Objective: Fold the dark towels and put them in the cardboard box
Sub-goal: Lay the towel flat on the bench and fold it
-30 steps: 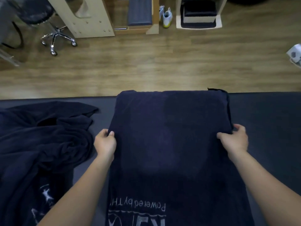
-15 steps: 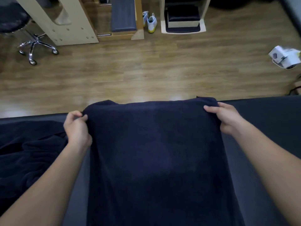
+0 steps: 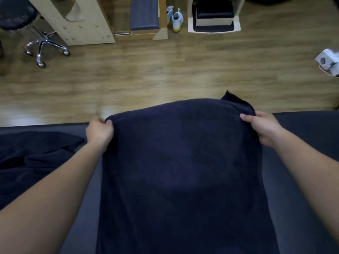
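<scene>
Two far corners of the dark towel (image 3: 179,162) are pinched in curled fingers, by left hand (image 3: 100,132) and right hand (image 3: 264,129); crumpled towels (image 3: 33,162) lie left of it, open wood floor (image 3: 165,70) beyond.

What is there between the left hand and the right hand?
The dark towel: in the head view its far edge stretches from the left hand to the right hand, which both grip it.

Lighting: dim, soft, even. Glare: pale patch on the floor (image 3: 108,111) just beyond my left hand (image 3: 100,132). Shadow detail: towel (image 3: 183,171) between it and my right hand (image 3: 264,129) near-black, texture lost. Edges: wide-angle bowing; slight softness throughout.
</scene>
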The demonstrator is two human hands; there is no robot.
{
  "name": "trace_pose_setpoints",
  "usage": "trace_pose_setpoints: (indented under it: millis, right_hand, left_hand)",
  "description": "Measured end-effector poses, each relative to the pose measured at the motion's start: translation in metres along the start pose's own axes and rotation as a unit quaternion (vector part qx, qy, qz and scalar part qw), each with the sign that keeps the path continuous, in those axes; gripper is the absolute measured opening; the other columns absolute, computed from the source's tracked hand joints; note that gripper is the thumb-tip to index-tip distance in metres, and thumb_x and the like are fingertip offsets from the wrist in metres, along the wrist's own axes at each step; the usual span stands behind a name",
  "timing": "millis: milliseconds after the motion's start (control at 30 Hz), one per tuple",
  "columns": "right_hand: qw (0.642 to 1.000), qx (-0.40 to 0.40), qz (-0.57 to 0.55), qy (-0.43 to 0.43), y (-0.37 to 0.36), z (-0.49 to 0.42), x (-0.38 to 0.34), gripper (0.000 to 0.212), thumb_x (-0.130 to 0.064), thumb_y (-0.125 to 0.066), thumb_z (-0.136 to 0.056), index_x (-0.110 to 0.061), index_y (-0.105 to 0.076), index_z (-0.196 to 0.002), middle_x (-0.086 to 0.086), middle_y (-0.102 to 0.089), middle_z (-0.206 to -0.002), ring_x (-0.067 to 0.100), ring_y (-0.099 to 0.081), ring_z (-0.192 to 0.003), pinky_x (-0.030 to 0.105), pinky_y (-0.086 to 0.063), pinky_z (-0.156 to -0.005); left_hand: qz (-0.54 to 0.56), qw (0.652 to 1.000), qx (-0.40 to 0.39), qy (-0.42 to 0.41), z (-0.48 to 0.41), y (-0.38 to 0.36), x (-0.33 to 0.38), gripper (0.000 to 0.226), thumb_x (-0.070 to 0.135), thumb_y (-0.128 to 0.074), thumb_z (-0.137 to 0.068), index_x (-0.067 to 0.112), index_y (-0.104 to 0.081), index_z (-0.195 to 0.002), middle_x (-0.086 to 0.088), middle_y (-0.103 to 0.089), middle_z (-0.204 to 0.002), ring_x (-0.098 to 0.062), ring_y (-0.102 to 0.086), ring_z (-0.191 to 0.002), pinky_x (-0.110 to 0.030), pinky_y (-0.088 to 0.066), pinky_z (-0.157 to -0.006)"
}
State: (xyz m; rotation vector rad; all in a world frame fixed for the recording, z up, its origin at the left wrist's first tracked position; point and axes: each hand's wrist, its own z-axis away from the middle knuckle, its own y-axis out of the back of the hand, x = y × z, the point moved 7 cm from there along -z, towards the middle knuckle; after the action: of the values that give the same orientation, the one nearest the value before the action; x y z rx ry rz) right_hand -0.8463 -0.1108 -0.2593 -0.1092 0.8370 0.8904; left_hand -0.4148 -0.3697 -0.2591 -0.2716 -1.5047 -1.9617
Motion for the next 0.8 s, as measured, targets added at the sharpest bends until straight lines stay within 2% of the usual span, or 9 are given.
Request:
trace_pose_setpoints:
  millis: [100, 200, 333, 433, 500, 567, 667, 733, 800]
  right_hand:
    - [1.000, 0.030, 0.002, -0.004, -0.001, 0.001, 0.005, 0.019, -0.028, -0.076, -0.085, -0.019, -0.060, -0.082, 0.000, -0.068, -0.092, 0.015, -0.065, -0.083, 0.033, -0.053, -0.078]
    - [1.000, 0.020, 0.011, -0.009, 0.000, 0.000, 0.002, 0.020, -0.029, -0.079, -0.082, -0.018, -0.063, -0.088, 0.000, -0.070, -0.094, 0.016, -0.066, -0.084, 0.030, -0.051, -0.064]
    - [0.997, 0.053, 0.049, 0.032, 0.005, -0.008, 0.016, 0.024, -0.034, -0.082, -0.078, -0.020, -0.066, -0.088, 0.000, -0.072, -0.099, 0.019, -0.069, -0.094, 0.038, -0.058, -0.084]
    - [0.981, 0.137, 0.118, 0.067, 0.007, -0.006, 0.009, 0.049, -0.043, -0.079, -0.074, -0.015, -0.065, -0.111, 0.004, -0.068, -0.114, 0.025, -0.064, -0.109, 0.037, -0.052, -0.096]
    - [0.927, 0.203, 0.289, 0.129, -0.013, 0.018, -0.007, 0.064, -0.037, -0.066, -0.083, -0.012, -0.046, -0.138, 0.011, -0.053, -0.139, 0.033, -0.046, -0.132, 0.042, -0.039, -0.107]
    - [0.840, 0.229, 0.409, 0.272, -0.060, 0.066, -0.005, 0.069, -0.035, -0.056, -0.087, -0.015, -0.033, -0.149, 0.015, -0.035, -0.153, 0.036, -0.028, -0.143, 0.053, -0.026, -0.113]
    - [0.760, 0.053, 0.478, 0.437, -0.150, 0.152, 0.075, 0.056, -0.033, -0.044, -0.094, -0.017, -0.040, -0.148, 0.014, -0.034, -0.155, 0.034, -0.024, -0.147, 0.063, -0.019, -0.114]
    - [0.693, -0.037, 0.556, 0.457, -0.168, 0.180, 0.129, 0.052, -0.034, -0.039, -0.098, -0.022, -0.040, -0.149, 0.008, -0.036, -0.157, 0.029, -0.023, -0.149, 0.062, -0.018, -0.116]
    - [0.685, -0.045, 0.573, 0.448, -0.146, 0.167, 0.141, 0.055, -0.041, -0.039, -0.098, -0.024, -0.039, -0.150, 0.004, -0.032, -0.159, 0.026, -0.021, -0.150, 0.058, -0.016, -0.118]
  left_hand:
    - [-0.076, 0.996, 0.003, -0.049, 0.010, -0.012, 0.011, 0.033, 0.026, -0.044, -0.100, 0.001, -0.050, -0.121, -0.023, -0.051, -0.130, -0.042, -0.045, -0.122, -0.044, -0.036, -0.101]
    - [-0.104, 0.992, 0.021, -0.062, 0.009, -0.013, 0.008, 0.039, 0.027, -0.037, -0.104, -0.002, -0.048, -0.127, -0.027, -0.038, -0.139, -0.044, -0.035, -0.127, -0.045, -0.026, -0.109]
    - [-0.034, 0.992, 0.045, -0.115, 0.017, -0.002, -0.011, 0.023, 0.013, -0.035, -0.104, 0.000, -0.053, -0.110, -0.022, -0.047, -0.123, -0.040, -0.048, -0.111, -0.041, -0.036, -0.096]
    - [0.001, 0.987, 0.033, -0.160, 0.039, 0.009, -0.010, 0.031, 0.014, -0.038, -0.103, 0.000, -0.044, -0.130, -0.021, -0.042, -0.134, -0.035, -0.045, -0.120, -0.037, -0.034, -0.102]
    - [-0.061, 0.965, 0.047, -0.251, 0.076, 0.011, -0.004, 0.046, 0.018, -0.042, -0.101, 0.001, -0.036, -0.143, -0.021, -0.035, -0.147, -0.034, -0.037, -0.134, -0.038, -0.027, -0.111]
    - [-0.160, 0.914, 0.034, -0.370, 0.138, -0.013, -0.009, 0.054, 0.027, -0.043, -0.098, 0.006, -0.036, -0.148, -0.019, -0.031, -0.156, -0.034, -0.028, -0.145, -0.050, -0.019, -0.116]
    - [-0.240, 0.843, -0.083, -0.475, 0.236, -0.074, -0.035, 0.060, 0.038, -0.040, -0.097, 0.012, -0.036, -0.151, -0.014, -0.024, -0.162, -0.032, -0.017, -0.151, -0.063, -0.017, -0.115]
    - [-0.286, 0.814, -0.120, -0.491, 0.253, -0.096, -0.052, 0.063, 0.043, -0.038, -0.098, 0.015, -0.032, -0.153, -0.012, -0.020, -0.163, -0.029, -0.012, -0.152, -0.063, -0.016, -0.116]
    - [-0.294, 0.812, -0.113, -0.490, 0.238, -0.092, -0.057, 0.064, 0.052, -0.036, -0.098, 0.022, -0.029, -0.155, -0.008, -0.018, -0.164, -0.027, -0.011, -0.153, -0.061, -0.010, -0.119]
